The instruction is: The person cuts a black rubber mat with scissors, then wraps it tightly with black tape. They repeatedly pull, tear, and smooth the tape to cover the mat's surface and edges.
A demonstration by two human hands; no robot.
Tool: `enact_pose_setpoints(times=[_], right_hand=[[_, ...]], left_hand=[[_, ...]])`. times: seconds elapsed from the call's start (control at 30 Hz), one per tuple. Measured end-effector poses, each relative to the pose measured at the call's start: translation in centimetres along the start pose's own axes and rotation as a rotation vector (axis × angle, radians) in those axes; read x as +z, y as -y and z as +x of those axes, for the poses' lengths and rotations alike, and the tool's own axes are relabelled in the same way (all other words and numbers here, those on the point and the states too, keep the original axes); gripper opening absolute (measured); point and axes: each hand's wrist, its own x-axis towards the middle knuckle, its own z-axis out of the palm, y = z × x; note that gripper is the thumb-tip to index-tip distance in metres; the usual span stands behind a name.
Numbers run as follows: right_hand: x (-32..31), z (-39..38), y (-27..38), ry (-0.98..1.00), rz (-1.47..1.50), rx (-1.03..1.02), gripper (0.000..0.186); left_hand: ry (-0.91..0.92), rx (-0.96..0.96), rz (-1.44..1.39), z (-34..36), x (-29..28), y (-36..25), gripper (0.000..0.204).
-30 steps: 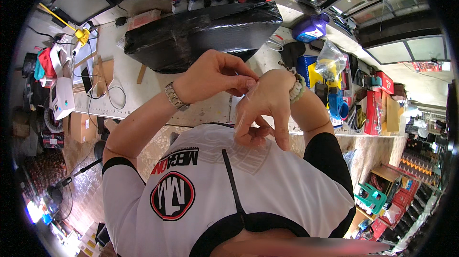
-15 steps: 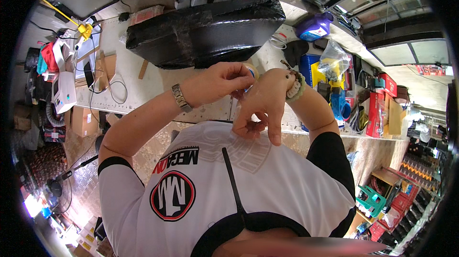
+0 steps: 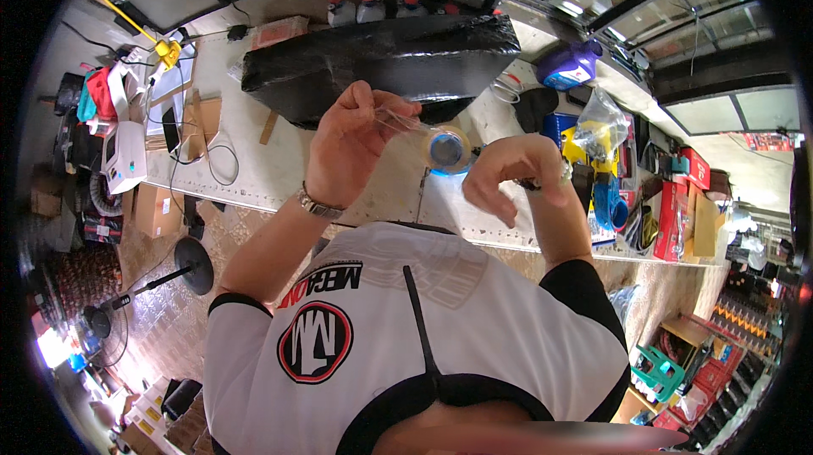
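Note:
My left hand (image 3: 343,146), with a metal watch at the wrist, is raised in front of the black wrapped package (image 3: 381,57). Its fingers pinch a twisted, stretched strand of clear tape (image 3: 396,119). That strand runs right to a tape roll (image 3: 447,148) with a blue core, between my hands over the front of the bench. Close to the roll's right side is my right hand (image 3: 508,171), bent at the wrist, its fingers loosely curved and pointing down. I see nothing in them, though its palm side is partly hidden. The package lies lengthwise across the bench, shiny and taped.
Red-capped bottles (image 3: 370,8) line the back behind the package. A purple jug (image 3: 569,66), a clear plastic bag (image 3: 603,116) and blue and yellow items crowd the right. Left on the bench (image 3: 229,129) are a white device (image 3: 124,157), cables and cardboard.
My hands have moved apart, the left one up and left, the right one to the right. A strand of tape now shows stretched from the left fingers, and the roll is in fuller view.

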Motion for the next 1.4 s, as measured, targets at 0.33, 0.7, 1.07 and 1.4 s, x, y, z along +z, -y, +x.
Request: enact_pose_setpoints(times=[0.33,0.7,1.07,1.4], right_hand=[[2.9,-1.1,-0.8,-0.796,-0.162,-0.321,0.05],[4.9,1.7,-2.6,-1.751,-0.637,-0.618,0.009],[-1.0,2.7,-2.4,-1.849,-0.98,-0.836,0.009],[-4.2,0.4,2.3,-1.905,-1.028,-0.586,0.017]], left_hand=[[-0.297,0.231,0.039,1.8,-0.5,-0.4,0.03],[-0.396,0.406,0.282,4.2,-2.4,-1.4,0.029],[-0.594,0.726,0.207,9.4,-3.8,2.4,0.021],[-0.552,0.488,0.44,9.4,-3.4,-0.2,0.02]])
